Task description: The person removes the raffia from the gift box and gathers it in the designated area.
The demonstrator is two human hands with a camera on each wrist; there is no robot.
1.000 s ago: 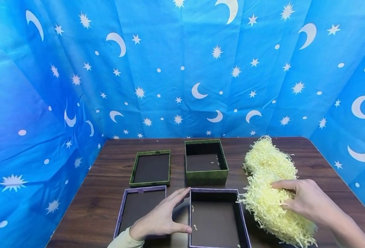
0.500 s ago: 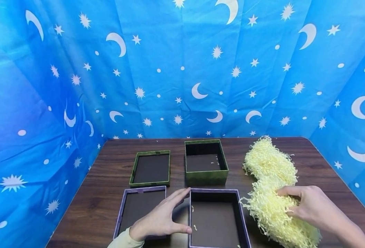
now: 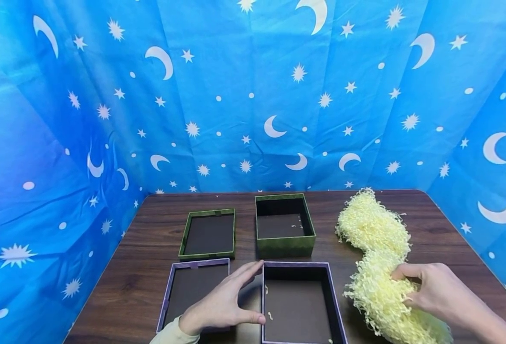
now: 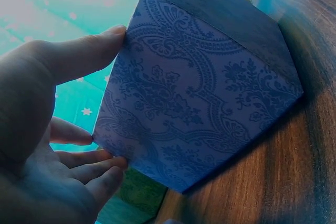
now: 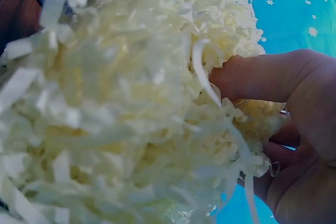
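My right hand (image 3: 439, 289) grips a pale yellow bundle of shredded paper (image 5: 121, 103) at the right of the table. In the right wrist view thumb and fingers sink into the strands, so their tips are hidden. Behind it, touching the held part, lies more of the shredded paper (image 3: 371, 222). At the front middle stands an open purple box (image 3: 297, 306) with a dark inside and a few stray shreds in it. My left hand (image 3: 224, 301) touches the left side of this box, thumb and fingers spread; its patterned outer wall (image 4: 173, 82) fills the left wrist view.
A purple lid (image 3: 190, 291) lies inside-up at the left, partly behind my left hand. Farther back are a green lid (image 3: 208, 234), also inside-up, and an open green box (image 3: 285, 246) holding a few shreds. Blue star-patterned cloth (image 3: 235, 95) hangs around the wooden table (image 3: 119, 286).
My right hand has pulled the front part of the shredded paper right and toward me, away from the purple box. A narrower neck joins it to the rear part. My left hand stays put.
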